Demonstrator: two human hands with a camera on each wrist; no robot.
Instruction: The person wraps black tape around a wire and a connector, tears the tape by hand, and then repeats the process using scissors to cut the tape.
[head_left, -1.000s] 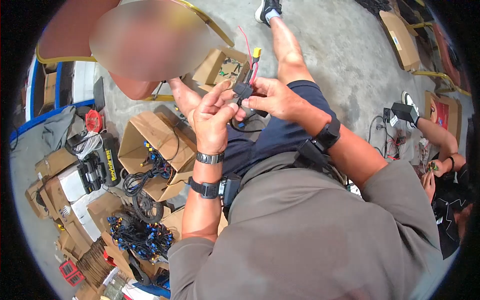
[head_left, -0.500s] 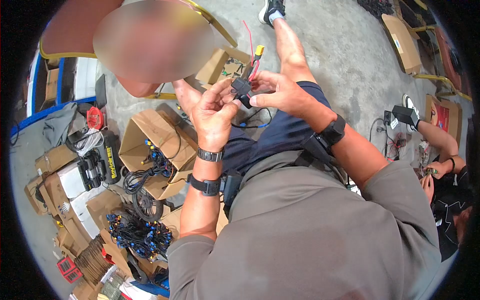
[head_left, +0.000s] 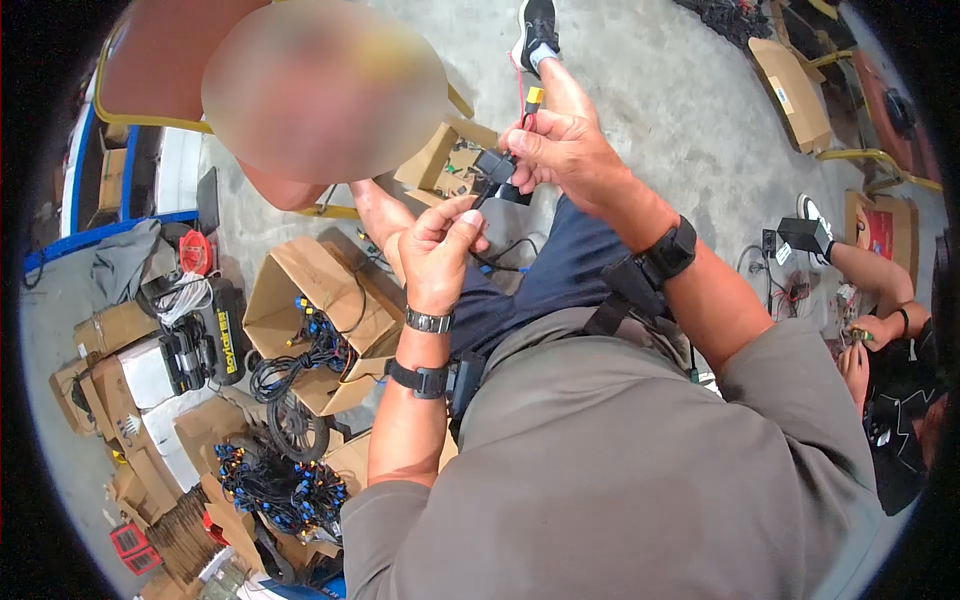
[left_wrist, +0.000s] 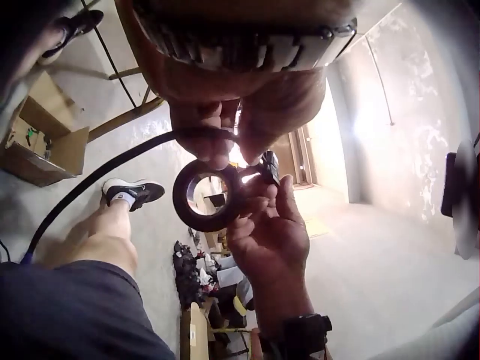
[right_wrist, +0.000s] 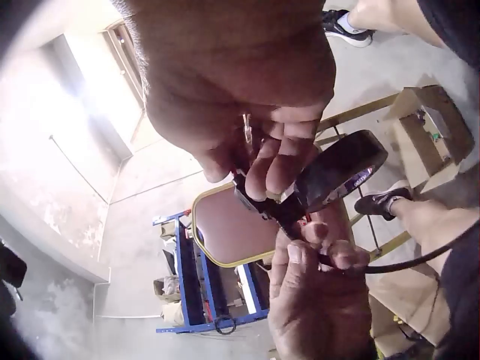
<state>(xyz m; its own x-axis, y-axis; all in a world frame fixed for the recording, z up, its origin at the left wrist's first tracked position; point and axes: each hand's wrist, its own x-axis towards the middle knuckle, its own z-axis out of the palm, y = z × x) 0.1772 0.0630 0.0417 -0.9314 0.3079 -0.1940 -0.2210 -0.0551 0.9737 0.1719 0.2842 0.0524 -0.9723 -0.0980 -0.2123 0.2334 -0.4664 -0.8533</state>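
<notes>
The left hand (head_left: 438,250) pinches a black cable just below a small black module (head_left: 494,166). Fingers of the right hand (head_left: 572,155) curl round the module and its wires, which carry a yellow connector (head_left: 534,98) and a thin red wire. In the left wrist view a roll of black tape (left_wrist: 205,196) hangs by the right hand's fingers (left_wrist: 274,240). The right wrist view shows the tape roll (right_wrist: 343,169) beside the module, with the left hand (right_wrist: 319,300) below on the cable (right_wrist: 420,259).
An open box of cables (head_left: 300,290) stands at left, above a heap of blue-tipped cables (head_left: 280,485). A small box of parts (head_left: 447,165) lies beyond the hands. Another person sits at upper left near a chair (head_left: 160,70); someone else works at far right (head_left: 880,330).
The right hand has moved up and away from the body with the yellow connector and wires. The left hand has shifted slightly down and right, and the hands are farther apart.
</notes>
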